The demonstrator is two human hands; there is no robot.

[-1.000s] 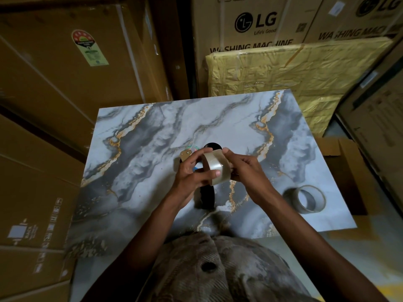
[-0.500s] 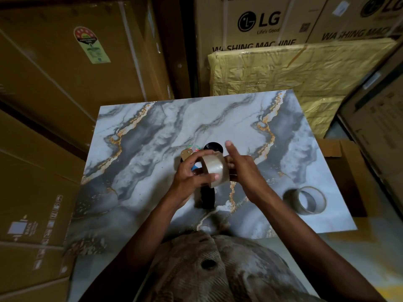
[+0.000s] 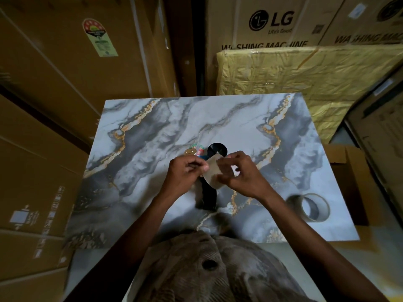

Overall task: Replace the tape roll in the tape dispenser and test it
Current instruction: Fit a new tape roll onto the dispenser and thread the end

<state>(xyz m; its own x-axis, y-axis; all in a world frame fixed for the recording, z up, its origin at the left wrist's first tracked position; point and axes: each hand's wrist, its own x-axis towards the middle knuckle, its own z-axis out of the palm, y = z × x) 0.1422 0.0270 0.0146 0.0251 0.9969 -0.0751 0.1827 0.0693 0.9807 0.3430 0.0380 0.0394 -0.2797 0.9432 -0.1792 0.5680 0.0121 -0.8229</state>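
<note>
Both hands hold a roll of clear tape (image 3: 213, 173) above the middle of the marble-patterned table (image 3: 152, 138). My left hand (image 3: 185, 171) grips its left side with curled fingers and thumb. My right hand (image 3: 238, 174) pinches its right side, fingers bent over the rim. Under the hands lies the black tape dispenser (image 3: 209, 196); its round black hub (image 3: 217, 149) and metal front show just beyond my fingers, and its handle points toward me. An empty cardboard tape core (image 3: 314, 207) lies on the table at the right.
Large cardboard appliance boxes (image 3: 272, 25) wall in the table at the back and left. A package wrapped in yellow plastic (image 3: 305, 73) leans behind the table. An open carton (image 3: 349, 166) sits beside the right edge. My shirt fills the lower view.
The tape roll has turned in my hands and dropped slightly toward the dispenser. My right hand's fingers, raised half a second ago, have curled back onto the roll.
</note>
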